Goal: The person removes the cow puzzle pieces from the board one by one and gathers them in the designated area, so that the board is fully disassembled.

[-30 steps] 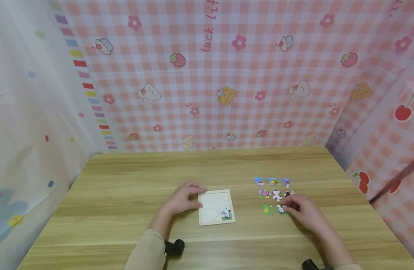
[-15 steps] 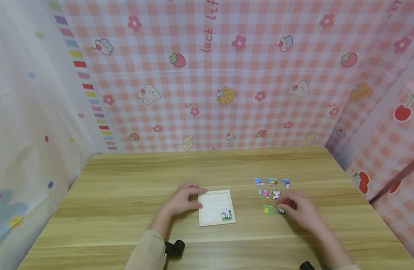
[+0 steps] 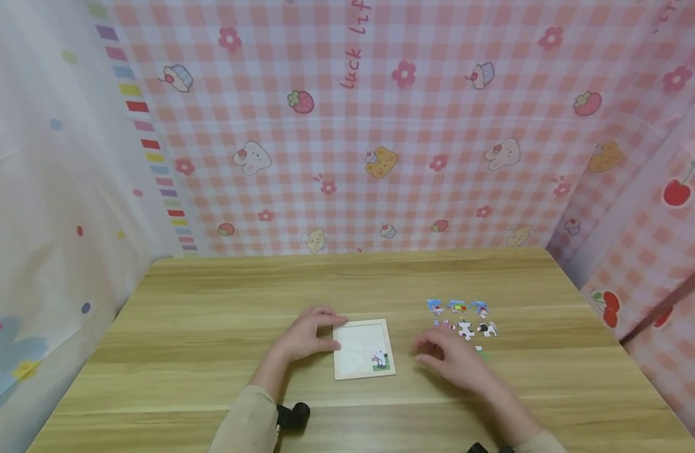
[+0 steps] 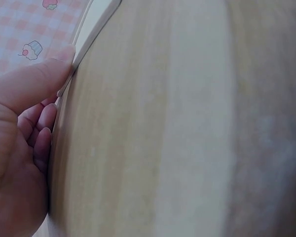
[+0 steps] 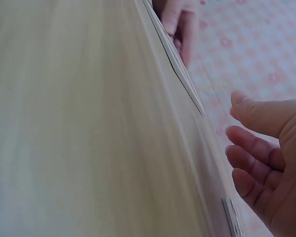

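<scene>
A square, pale wooden puzzle board (image 3: 355, 346) lies flat on the table with one puzzle piece (image 3: 380, 360) in its lower right corner. My left hand (image 3: 307, 333) holds the board's left side, its thumb on the edge and index finger at the upper left corner. To the right of the board is my right hand (image 3: 455, 360), thumb and fingers apart, with nothing visible between them. Beyond it lie loose puzzle pieces in rows, among them a white piece (image 3: 465, 329) and a blue-topped piece (image 3: 457, 307). The right hand covers part of the nearest row.
The wooden table (image 3: 228, 296) reaches back to a pink checked curtain (image 3: 347, 138). A white curtain (image 3: 47, 189) hangs at the left. Black wrist mounts, including the left one (image 3: 293, 415), sit near both forearms.
My right hand has moved left from the right side of the loose pieces toward the board, uncovering the black-and-white piece. The left hand and board have stayed in place.
</scene>
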Tool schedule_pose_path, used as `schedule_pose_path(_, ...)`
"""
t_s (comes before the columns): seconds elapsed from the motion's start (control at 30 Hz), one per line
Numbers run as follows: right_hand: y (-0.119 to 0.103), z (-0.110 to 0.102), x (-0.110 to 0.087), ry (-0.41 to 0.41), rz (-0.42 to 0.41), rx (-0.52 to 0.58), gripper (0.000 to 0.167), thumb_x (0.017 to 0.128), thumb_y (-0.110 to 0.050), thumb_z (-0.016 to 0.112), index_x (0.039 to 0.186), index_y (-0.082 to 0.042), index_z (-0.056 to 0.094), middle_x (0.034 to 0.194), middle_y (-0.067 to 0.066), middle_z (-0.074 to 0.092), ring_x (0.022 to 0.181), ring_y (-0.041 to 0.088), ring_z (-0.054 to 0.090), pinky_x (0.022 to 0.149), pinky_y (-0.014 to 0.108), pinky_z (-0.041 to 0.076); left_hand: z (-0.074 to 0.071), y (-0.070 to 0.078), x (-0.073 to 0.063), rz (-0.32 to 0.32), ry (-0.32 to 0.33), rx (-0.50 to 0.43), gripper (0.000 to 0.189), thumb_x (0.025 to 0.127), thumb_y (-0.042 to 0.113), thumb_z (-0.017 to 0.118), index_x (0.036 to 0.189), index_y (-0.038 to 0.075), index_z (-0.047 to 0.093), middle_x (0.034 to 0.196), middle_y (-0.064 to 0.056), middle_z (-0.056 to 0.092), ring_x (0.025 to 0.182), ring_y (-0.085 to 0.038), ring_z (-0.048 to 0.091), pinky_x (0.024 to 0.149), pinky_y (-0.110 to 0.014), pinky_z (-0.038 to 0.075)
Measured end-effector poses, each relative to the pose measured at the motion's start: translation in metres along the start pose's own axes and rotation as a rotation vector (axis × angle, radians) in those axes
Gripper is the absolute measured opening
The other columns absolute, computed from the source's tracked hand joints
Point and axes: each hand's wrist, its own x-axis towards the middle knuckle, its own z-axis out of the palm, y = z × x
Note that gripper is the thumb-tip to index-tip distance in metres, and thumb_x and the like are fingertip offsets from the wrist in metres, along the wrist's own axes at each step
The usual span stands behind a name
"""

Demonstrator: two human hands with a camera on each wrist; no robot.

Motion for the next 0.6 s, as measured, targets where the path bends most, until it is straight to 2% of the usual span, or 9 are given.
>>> schedule_pose_path(0.13, -0.006, 0.012, 0.010, -0.059, -0.019, -0.026, 0.024, 0.084, -0.016, 0.079, 0.107, -0.014, 0.072, 0.107, -0.004, 0.067, 0.094, 0.012, 0.058, 0.081, 0.031, 0.052, 0.000, 0.000, 0.000, -0.008, -0.004, 0.003, 0.047, 0.087, 0.019, 0.078, 0.132, 0.011, 0.065, 0.133, -0.012, 0.053, 0.126, -0.034, 0.043, 0.106, -0.056, 0.035)
schedule_pose_path(0.4, -0.017, 0.026, 0.024, -0.122, -0.052, -0.011, 0.030, 0.082, -0.021, 0.082, 0.109, -0.015, 0.072, 0.101, -0.005, 0.063, 0.083, 0.009, 0.054, 0.070, 0.024, 0.049, 0.000, 0.000, 0.000, -0.005, -0.001, 0.002, 0.047, 0.086, 0.018, 0.078, 0.131, 0.011, 0.066, 0.132, -0.012, 0.054, 0.126, -0.034, 0.044, 0.106, -0.056, 0.035)
schedule_pose_path(0.6, -0.025, 0.030, 0.032, -0.165, -0.069, -0.019, 0.032, 0.080, -0.019, 0.083, 0.109, -0.013, 0.072, 0.098, -0.003, 0.061, 0.080, 0.011, 0.053, 0.068, 0.023, 0.048, 0.001, -0.001, 0.001, -0.012, 0.002, 0.002, 0.046, 0.086, 0.019, 0.078, 0.130, 0.012, 0.066, 0.133, -0.011, 0.054, 0.126, -0.034, 0.044, 0.106, -0.056, 0.035)
